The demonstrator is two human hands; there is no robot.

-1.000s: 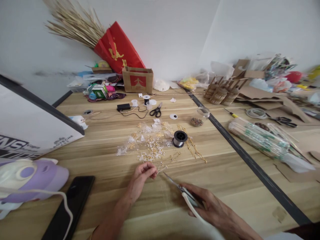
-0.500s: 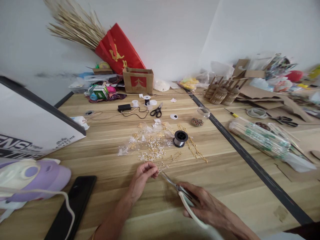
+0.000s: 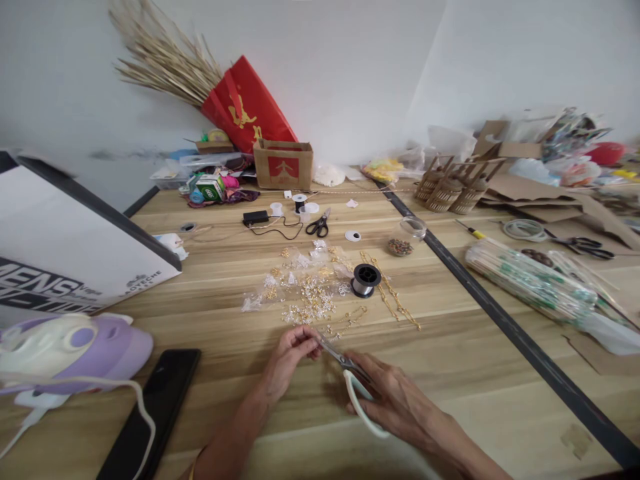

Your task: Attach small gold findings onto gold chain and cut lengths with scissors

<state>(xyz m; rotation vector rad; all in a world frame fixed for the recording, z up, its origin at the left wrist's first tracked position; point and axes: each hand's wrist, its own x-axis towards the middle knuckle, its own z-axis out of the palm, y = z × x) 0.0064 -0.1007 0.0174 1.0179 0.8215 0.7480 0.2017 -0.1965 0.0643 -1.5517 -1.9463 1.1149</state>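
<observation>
My left hand (image 3: 296, 345) is closed in a pinch, thumb against fingers. A short gold chain with clear beads (image 3: 345, 327) runs over the table up to those fingertips, and its near end is hidden there. My right hand (image 3: 387, 393) is wrapped round white-handled pliers (image 3: 356, 393). Their thin jaws point up-left and meet the left fingertips; whether they touch the chain is too small to tell. Just beyond lie a scattered pile of clear and gold beads (image 3: 313, 297), a black spool of wire (image 3: 365, 280) and a longer gold chain (image 3: 393, 297).
Left are a black phone (image 3: 150, 413), a purple-and-white device (image 3: 85, 350) with a cable and a white box (image 3: 85, 247). Farther back are black scissors (image 3: 319, 223) and a clear jar of small beads (image 3: 401, 247). Wrapped sticks (image 3: 530, 283) lie right, past a dark strip (image 3: 480, 303).
The pliers in my right hand have moved up and left, so their tips now reach my left fingertips. My left hand stays pinched. The whole view has shifted slightly.
</observation>
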